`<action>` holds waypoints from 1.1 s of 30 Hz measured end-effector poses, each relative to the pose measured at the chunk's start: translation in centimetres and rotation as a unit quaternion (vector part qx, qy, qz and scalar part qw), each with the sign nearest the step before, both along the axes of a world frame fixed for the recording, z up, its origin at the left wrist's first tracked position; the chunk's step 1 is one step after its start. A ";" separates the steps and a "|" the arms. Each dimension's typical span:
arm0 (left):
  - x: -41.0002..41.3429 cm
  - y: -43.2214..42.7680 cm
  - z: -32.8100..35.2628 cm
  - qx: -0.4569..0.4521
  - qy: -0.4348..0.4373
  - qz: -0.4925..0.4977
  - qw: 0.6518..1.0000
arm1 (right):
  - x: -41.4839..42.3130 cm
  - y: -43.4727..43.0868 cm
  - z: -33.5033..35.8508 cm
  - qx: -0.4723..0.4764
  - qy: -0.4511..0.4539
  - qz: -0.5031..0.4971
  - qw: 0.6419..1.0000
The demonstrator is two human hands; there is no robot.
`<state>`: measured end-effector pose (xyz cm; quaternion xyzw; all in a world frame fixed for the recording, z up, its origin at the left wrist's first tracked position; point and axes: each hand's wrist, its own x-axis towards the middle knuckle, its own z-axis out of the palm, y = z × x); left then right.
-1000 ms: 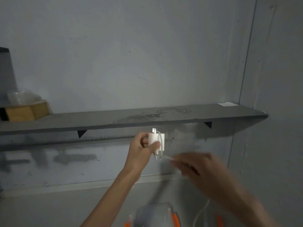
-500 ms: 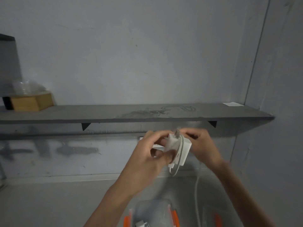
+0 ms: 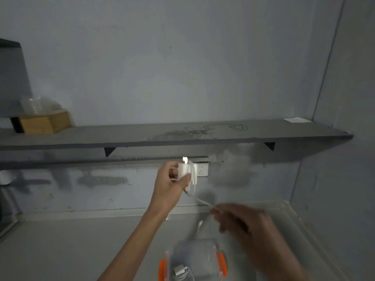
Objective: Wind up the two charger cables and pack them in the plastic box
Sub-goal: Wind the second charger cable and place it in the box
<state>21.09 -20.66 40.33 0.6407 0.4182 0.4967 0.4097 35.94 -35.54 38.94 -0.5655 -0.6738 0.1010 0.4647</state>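
Blur smears the right hand (image 3: 241, 222) so heavily that its fingers cannot be told apart; it appears pinched on the free run of the white cable (image 3: 200, 201), but how tightly I cannot tell. That cable runs taut and slanting from the right hand up to the white charger (image 3: 184, 169), where several turns of it already lie wound around the block. The left hand (image 3: 170, 183) is closed on the charger, thumb on its front face and fingers behind, holding it up in the air in front of the wall, just below the grey shelf (image 3: 182, 136). A bright spot at the charger's top is washed out, and what it is cannot be made out. Behind the charger a white wall socket (image 3: 203, 170) is partly covered by it.

At the bottom edge the plastic box (image 3: 194, 258) is cut off by the frame and hazy; its clear body has orange clips on both sides and it stands open on the pale worktop (image 3: 71, 250). Inside it lies a second white charger with cable (image 3: 180, 271), only partly in view, its cable bunched beside the block. A pale strand near the box's far side is too blurred to trace.

On the shelf's left end a wooden hexagonal box (image 3: 44, 123) holds something clear and crumpled, hard to identify, with a dark object beside it cut off by the left edge. A small white slip (image 3: 297, 120) lies at the shelf's right end.
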 end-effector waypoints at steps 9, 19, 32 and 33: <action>0.4 -6.7 -0.3 0.035 0.039 -0.258 0.965 | 6.2 5.4 5.1 0.117 0.042 -0.055 0.991; 0.6 -7.0 1.0 -0.023 0.024 -0.266 0.963 | 6.6 7.6 2.4 0.212 0.170 -0.105 0.957; 1.3 -1.3 -0.9 -0.121 -0.145 -0.069 0.980 | -1.2 3.4 -4.5 -0.128 0.194 0.034 0.972; 1.5 -0.7 -1.4 -0.118 -0.137 -0.047 0.983 | -1.2 3.1 -4.0 -0.136 0.144 0.039 0.979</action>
